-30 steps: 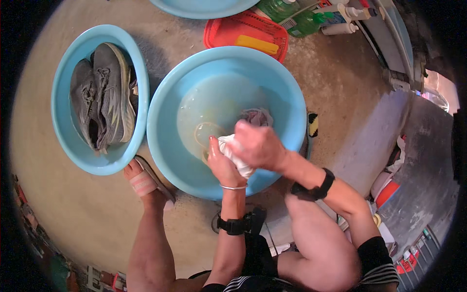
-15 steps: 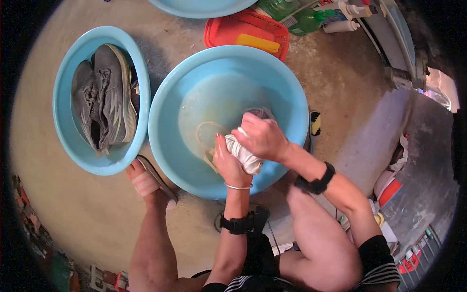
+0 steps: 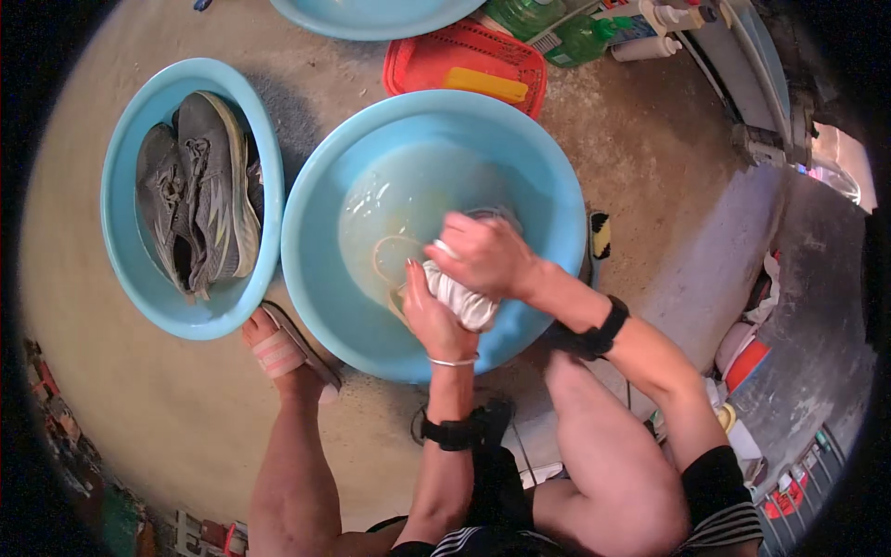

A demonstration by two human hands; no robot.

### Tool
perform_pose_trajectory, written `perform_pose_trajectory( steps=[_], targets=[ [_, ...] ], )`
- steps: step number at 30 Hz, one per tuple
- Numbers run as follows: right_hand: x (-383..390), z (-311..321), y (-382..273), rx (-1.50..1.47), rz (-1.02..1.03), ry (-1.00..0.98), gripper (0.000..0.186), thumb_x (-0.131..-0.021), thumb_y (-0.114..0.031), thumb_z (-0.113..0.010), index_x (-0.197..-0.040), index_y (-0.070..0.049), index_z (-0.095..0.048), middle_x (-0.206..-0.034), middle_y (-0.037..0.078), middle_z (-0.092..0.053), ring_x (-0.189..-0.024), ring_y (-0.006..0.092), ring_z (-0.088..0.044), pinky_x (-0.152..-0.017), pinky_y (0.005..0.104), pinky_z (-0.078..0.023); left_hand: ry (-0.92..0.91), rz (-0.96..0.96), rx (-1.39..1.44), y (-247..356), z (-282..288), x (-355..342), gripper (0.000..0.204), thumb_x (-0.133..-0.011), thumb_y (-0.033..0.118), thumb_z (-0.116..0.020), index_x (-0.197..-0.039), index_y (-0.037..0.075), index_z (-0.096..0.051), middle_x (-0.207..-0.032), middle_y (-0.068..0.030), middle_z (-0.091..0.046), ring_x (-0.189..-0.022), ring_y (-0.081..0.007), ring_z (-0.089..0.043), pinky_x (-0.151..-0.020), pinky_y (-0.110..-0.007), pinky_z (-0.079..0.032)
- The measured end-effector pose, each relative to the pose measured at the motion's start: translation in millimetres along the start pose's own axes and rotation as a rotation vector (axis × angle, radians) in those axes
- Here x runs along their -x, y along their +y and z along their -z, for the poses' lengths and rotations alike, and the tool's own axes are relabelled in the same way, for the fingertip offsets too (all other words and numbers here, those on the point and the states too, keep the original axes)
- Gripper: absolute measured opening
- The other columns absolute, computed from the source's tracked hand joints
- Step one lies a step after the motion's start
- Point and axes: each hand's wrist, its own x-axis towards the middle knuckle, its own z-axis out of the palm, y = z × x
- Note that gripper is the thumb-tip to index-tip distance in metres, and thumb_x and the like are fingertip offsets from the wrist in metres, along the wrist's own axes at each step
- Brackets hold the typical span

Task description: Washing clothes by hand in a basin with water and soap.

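In the large blue basin (image 3: 311, 158) of cloudy water, my left hand (image 3: 434, 311) is wrapped round a white, ridged, fabric-like bundle (image 3: 461, 297); its exact kind does not show. My right hand (image 3: 484, 252) is closed in a fist against the bundle's upper end. A small white bit (image 3: 446, 249) pokes out between its fingers, and I cannot make out what it is. Beyond that fist, a dark greyish thing (image 3: 497, 218) lies partly under water. A pale loop (image 3: 394, 258) shows in the water to the left of my hands.
To the left stands another blue basin (image 3: 111, 200) holding dark grey sneakers (image 3: 209, 200). Beyond the large basin lie a red plastic basket (image 3: 418, 65) with a yellow bar-shaped thing (image 3: 485, 84) in it, green bottles (image 3: 580, 42) and a further blue basin (image 3: 380, 28). My sandalled foot (image 3: 278, 348) is beside the basins.
My right hand has shifted slightly left along the white bundle, staying closed. The left hand keeps its hold. The view has tilted a little, and bright ripples now show on the water.
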Motion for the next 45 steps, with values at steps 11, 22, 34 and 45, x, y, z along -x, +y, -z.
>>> perform_pose_trajectory(
  steps=[11,22,34,45],
  targets=[
    [-46,-5,-31,-0.077,-0.045,-0.044,0.021,-0.079,-0.022,-0.057,-0.065,-0.005,-0.057,-0.067,0.01,-0.053,-0.058,0.0243,-0.057,-0.048,0.035,-0.048,0.118,0.155,0.286,-18,-7,20,0.037,-0.095,0.033,-0.038,-0.111,0.003,-0.052,-0.1,-0.0091,-0.06,-0.083,-0.0215,-0.061,-0.075,-0.034,-0.05],
    [8,1,29,-1.496,-1.335,0.035,0.042,-0.095,-0.036,-0.043,-0.096,0.003,-0.059,-0.087,0.004,-0.062,-0.073,0.009,-0.058,-0.067,0.0265,-0.048,-0.1,-0.135,0.052,38,13,-15,0.045,-0.097,0.036,-0.031,-0.117,-0.002,-0.044,-0.113,-0.0154,-0.055,-0.101,-0.0257,-0.057,-0.087,-0.037,-0.047],
    [-6,-7,41,-0.479,-0.703,0.319,0.044,-0.079,-0.023,-0.067,-0.114,-0.001,-0.054,-0.116,0.019,-0.052,-0.107,0.026,-0.05,-0.088,0.035,-0.043,0.18,-0.191,-0.234,42,61,-40,0.047,-0.087,0.014,-0.055,-0.129,0.001,-0.037,-0.126,-0.0112,-0.046,-0.114,-0.0185,-0.045,-0.091,-0.033,-0.038],
    [-12,-84,-15,-0.136,-0.321,-0.309,0.034,-0.072,-0.015,-0.064,-0.104,-0.002,-0.06,-0.123,0.016,-0.046,-0.109,0.0311,-0.047,-0.09,0.0352,-0.042,-0.085,-0.039,0.044,29,73,-61,0.047,-0.093,0.032,-0.044,-0.134,0.012,-0.035,-0.128,-0.0051,-0.045,-0.114,-0.0179,-0.045,-0.09,-0.035,-0.039]
  ],
)
